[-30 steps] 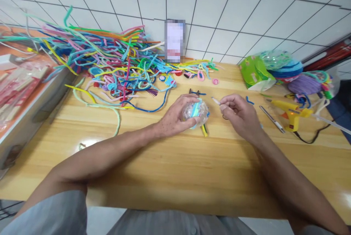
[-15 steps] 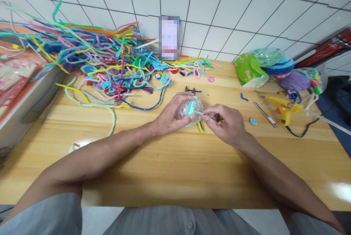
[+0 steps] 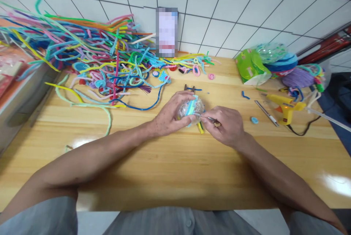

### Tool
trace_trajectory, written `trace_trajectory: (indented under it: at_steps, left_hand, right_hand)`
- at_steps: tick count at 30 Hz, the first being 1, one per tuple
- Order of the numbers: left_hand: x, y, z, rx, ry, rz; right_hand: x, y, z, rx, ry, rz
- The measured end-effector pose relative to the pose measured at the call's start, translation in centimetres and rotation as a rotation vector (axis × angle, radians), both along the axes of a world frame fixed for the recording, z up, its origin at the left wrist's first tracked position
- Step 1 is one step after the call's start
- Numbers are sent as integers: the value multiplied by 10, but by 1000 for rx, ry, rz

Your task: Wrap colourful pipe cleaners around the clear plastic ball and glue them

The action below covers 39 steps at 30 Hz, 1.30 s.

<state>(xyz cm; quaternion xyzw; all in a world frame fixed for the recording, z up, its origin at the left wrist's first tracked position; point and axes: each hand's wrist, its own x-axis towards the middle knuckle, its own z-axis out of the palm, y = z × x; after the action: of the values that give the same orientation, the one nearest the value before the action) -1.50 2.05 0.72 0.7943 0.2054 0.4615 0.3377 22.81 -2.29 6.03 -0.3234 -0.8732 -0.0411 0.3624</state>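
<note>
My left hand is wrapped round a clear plastic ball with light blue and green pipe cleaner pieces on it, resting on the wooden table. My right hand is closed in a pinch on a thin metal tool. The tool's tip touches the ball's right side. A short yellow-green pipe cleaner piece lies under the ball between the hands.
A big heap of coloured pipe cleaners fills the back left. Small pliers lie behind the ball. To the right are a yellow glue gun, a craft knife, a green bag and a blue coil.
My right hand moved left from open table to the ball, bringing the thin tool's tip against it. My left hand kept hold of the ball.
</note>
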Motion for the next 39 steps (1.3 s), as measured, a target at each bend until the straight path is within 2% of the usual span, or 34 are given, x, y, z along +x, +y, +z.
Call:
trace_trajectory:
  at_steps: [16, 26, 39]
  left_hand:
    - [0, 2, -1, 33, 23, 10]
    - [0, 1, 1, 24, 30, 20]
    - [1, 3, 0, 53, 19, 17]
  right_hand:
    - [-1, -2, -6, -63, 35, -27]
    - [-4, -3, -3, -14, 65, -20]
    - [-2, -3, -5, -42, 52, -41]
